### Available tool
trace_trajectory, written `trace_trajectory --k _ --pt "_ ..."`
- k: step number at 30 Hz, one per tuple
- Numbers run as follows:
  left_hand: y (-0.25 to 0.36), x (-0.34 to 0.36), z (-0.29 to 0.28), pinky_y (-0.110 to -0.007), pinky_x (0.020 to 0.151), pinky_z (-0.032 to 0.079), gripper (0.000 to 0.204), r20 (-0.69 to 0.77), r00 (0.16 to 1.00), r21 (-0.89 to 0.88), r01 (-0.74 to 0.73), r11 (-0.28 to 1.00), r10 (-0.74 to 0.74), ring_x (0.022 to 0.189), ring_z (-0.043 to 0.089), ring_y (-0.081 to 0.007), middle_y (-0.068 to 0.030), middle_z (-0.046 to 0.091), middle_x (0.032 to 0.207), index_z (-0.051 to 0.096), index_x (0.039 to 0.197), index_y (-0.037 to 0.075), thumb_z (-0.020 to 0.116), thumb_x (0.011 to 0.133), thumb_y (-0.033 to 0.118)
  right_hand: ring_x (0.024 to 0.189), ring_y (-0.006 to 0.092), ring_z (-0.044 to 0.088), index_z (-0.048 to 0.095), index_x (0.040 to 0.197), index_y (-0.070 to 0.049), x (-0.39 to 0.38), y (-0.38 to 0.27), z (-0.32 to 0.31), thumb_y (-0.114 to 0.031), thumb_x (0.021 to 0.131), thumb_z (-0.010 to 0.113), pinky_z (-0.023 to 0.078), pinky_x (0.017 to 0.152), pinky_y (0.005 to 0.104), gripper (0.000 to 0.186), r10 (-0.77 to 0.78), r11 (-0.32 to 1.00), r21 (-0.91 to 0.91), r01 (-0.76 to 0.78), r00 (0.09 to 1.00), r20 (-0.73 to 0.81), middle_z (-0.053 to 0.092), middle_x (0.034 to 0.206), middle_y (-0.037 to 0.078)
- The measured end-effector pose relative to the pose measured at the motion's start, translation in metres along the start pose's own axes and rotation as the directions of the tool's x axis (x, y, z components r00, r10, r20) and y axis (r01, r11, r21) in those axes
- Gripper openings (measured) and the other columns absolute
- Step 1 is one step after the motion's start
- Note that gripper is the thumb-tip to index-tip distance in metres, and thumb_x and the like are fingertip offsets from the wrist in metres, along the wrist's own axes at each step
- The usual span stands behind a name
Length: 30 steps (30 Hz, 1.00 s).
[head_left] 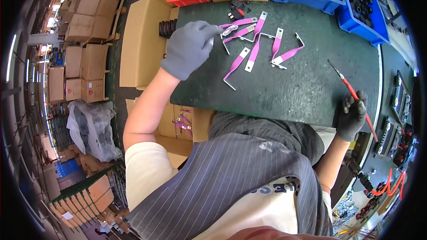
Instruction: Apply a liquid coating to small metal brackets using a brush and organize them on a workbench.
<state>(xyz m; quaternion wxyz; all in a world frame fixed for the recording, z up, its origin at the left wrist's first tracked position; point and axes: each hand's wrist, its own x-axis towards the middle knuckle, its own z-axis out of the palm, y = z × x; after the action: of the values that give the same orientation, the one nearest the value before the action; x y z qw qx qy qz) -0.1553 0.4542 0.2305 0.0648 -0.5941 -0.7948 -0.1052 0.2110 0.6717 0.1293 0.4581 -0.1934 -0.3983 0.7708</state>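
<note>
At 11 o'clock, your left hand (189, 49) is sitting beside the purple strips (254, 53), lying at 1; whether its fingers are grasping any, I cannot tell. Your right hand (351, 118) is clasping the red-handled tool (350, 89) at 3; be keeping its tip clear.

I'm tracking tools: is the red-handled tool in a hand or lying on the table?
In hand: the right hand grips its red handle.

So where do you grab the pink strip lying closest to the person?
I'd probably pinch that strip by its twisted pink middle, between the metal ends, coming from the left: that side looks open, while another strip lies close on its right.
</note>
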Motion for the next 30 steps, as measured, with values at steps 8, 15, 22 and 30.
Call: trace_trajectory --k 8,15,22,30 --pt "-0.003 -0.003 0.044 -0.037 0.091 0.038 0.018 0.043 0.758 -0.006 -0.651 0.759 0.651 0.11 0.045 -0.0203 0.0033 0.053 0.108 0.062 0.089 0.025 0.053 0.075 0.021 0.058 0.0103 0.042 0.05 0.111 -0.004 0.046 -0.011 0.076 -0.023 0.086 0.052 0.032 0.048 0.0193 0.031 0.014 0.976 -0.219 0.0 0.998 0.063 0.048 0.071 0.005" --pt "0.012 -0.015 0.043 -0.042 0.094 0.038 0.021 0.019 0.825 -0.427 -0.504 0.751 0.564 0.106 0.049 -0.0221 -0.0048 0.055 0.101 0.052 0.085 0.012 0.063 0.068 0.018 0.057 0.0101 0.046 0.053 0.107 0.0 0.134 0.0 0.174 -0.023 0.086 0.053 0.033 0.049 0.0206 0.032 0.064 0.931 -0.359 0.057 0.946 0.317 0.053 0.071 0.006" --pt "-0.02 -0.003 0.027 -0.039 0.062 0.049 0.022 -0.109 0.975 -0.523 0.111 0.845 -0.195 0.065 0.059 -0.0286 -0.0083 0.057 0.076 0.054 0.093 0.009 0.061 0.074 0.017 0.059 0.0104 0.045 0.053 0.106 0.001 0.162 0.036 0.223 -0.022 0.087 0.05 0.031 0.05 0.0211 0.03 0.083 0.948 -0.31 0.079 0.876 0.476 0.052 0.073 0.005" --pt "-0.025 0.022 0.054 -0.038 0.067 0.049 0.024 0.212 0.976 -0.188 0.089 0.978 -0.048 0.079 0.062 -0.0255 -0.0054 0.063 0.086 0.065 0.097 0.016 0.059 0.074 0.024 0.06 0.0117 0.043 0.051 0.11 0.003 0.161 0.045 0.224 -0.022 0.086 0.049 0.031 0.05 0.0212 0.034 0.115 0.946 -0.319 0.052 0.869 0.482 0.052 0.076 0.006"
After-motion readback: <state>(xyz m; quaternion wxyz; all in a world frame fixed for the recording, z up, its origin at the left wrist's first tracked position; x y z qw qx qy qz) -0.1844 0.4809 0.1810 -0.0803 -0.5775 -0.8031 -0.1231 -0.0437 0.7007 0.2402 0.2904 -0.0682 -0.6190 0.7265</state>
